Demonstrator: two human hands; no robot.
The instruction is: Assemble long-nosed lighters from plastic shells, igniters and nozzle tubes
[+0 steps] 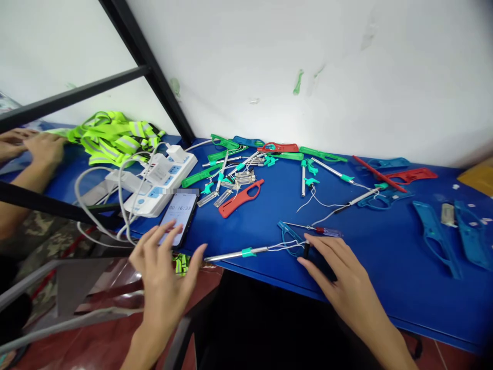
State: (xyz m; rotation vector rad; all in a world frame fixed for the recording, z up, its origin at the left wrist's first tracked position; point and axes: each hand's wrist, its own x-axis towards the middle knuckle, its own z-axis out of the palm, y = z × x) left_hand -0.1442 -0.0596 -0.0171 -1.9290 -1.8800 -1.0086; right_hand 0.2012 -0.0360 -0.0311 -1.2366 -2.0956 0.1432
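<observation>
My left hand (164,262) is open, fingers spread, over the table's front edge beside a phone (188,208) with a timer on its screen. My right hand (342,277) pinches a small black cylinder (306,250) between thumb and forefinger. White wires run left from the cylinder to a metal lighter tube (227,255) with a teal clip (248,252) on it; its far end lies close to my left thumb. Behind the wires rests a blue plastic lighter half-shell (288,236), partly covered. A screwdriver (327,232) lies just beyond my right fingertips.
Red, green and blue shells, such as a red one (241,199), lie with wired tubes along the back. Blue shells (437,236) sit at the right. A power strip (162,185), cables and neon-yellow straps (115,139) are left, near another person's hands (44,149) behind a black frame (154,72).
</observation>
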